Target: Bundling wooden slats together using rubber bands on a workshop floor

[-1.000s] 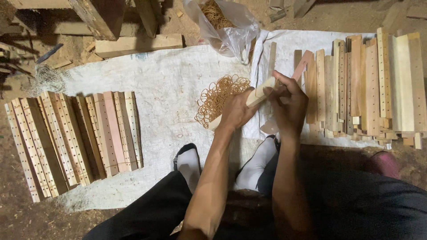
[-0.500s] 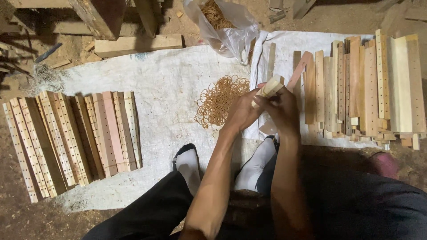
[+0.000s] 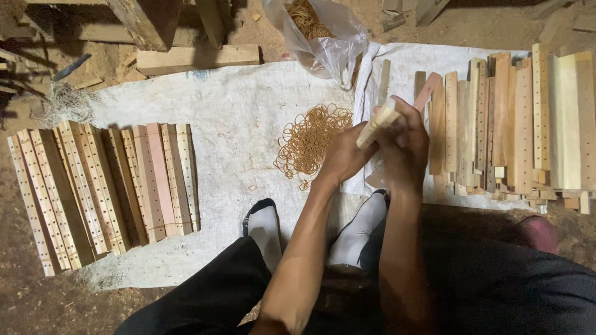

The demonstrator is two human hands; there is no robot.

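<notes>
Both hands clamp one pale drilled wooden strip bundle (image 3: 376, 124), just right of the tan rubber-band pile (image 3: 311, 138): left hand (image 3: 345, 155) below, right hand (image 3: 406, 141) over it. Bundle's lower end hidden; band unclear.

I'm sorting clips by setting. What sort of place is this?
Likely an informal woodworking shop floor: drilled wooden slats in rows on a white sheet, sawdust-strewn ground, and a pile of rubber bands beside both hands holding a slat bundle.
</notes>
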